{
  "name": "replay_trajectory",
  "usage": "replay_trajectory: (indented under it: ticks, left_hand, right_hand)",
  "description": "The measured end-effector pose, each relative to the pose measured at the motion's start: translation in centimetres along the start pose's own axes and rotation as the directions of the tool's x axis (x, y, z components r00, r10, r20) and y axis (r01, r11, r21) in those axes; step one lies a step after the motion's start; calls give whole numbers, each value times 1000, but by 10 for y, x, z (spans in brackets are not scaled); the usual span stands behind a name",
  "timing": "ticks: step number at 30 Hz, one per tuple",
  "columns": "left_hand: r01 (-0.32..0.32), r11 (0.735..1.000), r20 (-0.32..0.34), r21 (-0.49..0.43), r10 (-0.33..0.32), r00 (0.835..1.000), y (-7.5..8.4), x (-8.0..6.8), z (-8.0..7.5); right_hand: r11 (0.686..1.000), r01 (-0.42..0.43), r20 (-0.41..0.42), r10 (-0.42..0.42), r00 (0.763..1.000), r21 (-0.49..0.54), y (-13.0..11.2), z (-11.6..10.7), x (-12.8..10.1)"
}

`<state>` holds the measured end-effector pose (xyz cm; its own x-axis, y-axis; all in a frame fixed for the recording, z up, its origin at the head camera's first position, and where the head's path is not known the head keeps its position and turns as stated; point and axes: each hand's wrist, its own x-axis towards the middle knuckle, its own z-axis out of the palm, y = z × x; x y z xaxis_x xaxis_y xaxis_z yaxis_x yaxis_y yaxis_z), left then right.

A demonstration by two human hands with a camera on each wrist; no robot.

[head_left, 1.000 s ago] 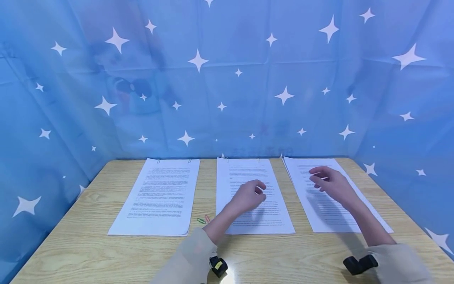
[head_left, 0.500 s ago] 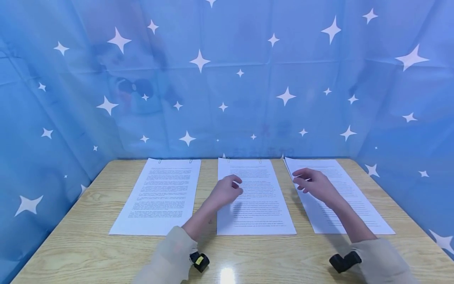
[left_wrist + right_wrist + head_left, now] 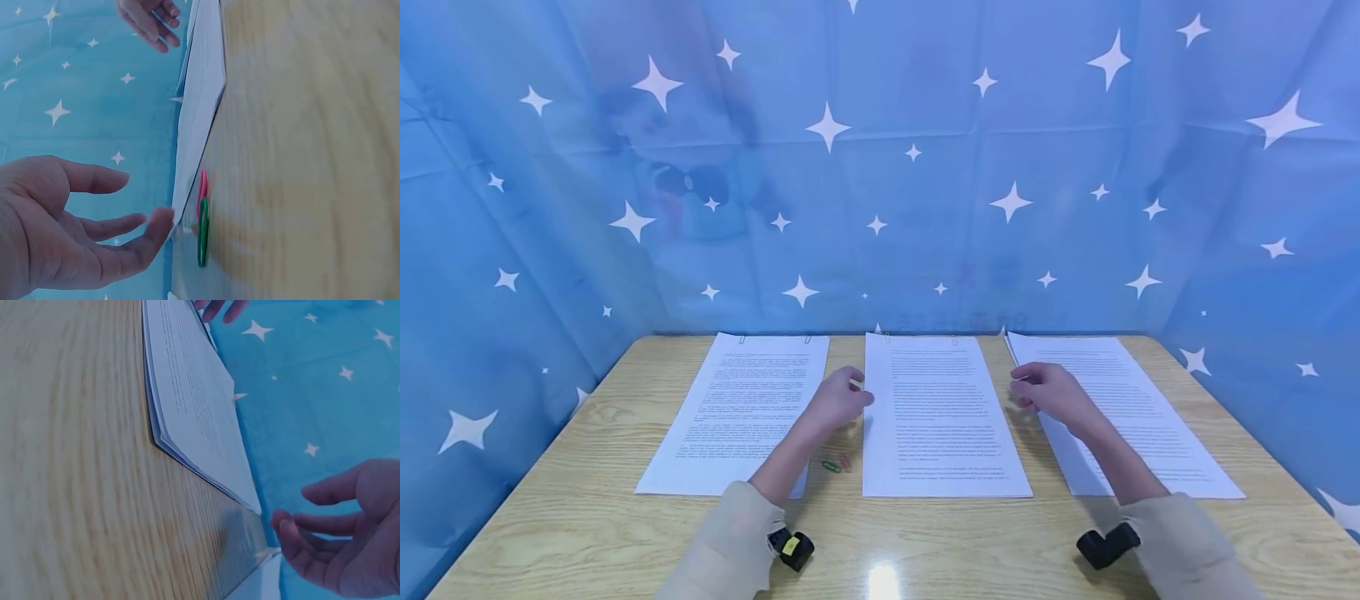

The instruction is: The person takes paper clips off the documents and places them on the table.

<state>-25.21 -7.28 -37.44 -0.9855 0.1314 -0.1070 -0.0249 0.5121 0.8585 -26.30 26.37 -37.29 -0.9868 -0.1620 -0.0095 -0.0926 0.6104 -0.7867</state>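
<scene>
Both hands, left hand (image 3: 838, 402) and right hand (image 3: 1051, 392), loosely spread, empty, flanking middle white printed paper stack (image 3: 942, 417); likely gripping its side edges next.

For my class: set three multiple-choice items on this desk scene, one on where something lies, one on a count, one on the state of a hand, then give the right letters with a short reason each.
1. Where do the paper clips lie?
A. on the right stack
B. on the bare table between the left stack and the middle stack
C. in the right hand

2. How many paper stacks lie on the table?
A. two
B. three
C. five

3. What is the left hand doing?
A. hovering open, holding nothing
B. gripping a pen
C. lifting a sheet

Answers: 1 B, the green and pink clips sit on wood between the left stack and the middle stack. 2 B, these two plus the right stack. 3 A, its fingers are relaxed and empty.
</scene>
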Motion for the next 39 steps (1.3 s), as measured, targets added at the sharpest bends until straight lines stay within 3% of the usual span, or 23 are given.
replay_trajectory:
  ticks: [6,21,39]
  left_hand:
    - [82,995,20,-54,-81,996,-3,3,-5]
    - [88,995,50,-53,-86,995,-2,11,-4]
    - [91,994,92,-62,-85,992,-5,16,-1]
  right_hand:
    - [998,-58,36,57,998,31,1,4,6]
    - [980,-198,42,198,979,-13,-6,16,14]
    - [968,-245,31,244,969,57,-5,13,14]
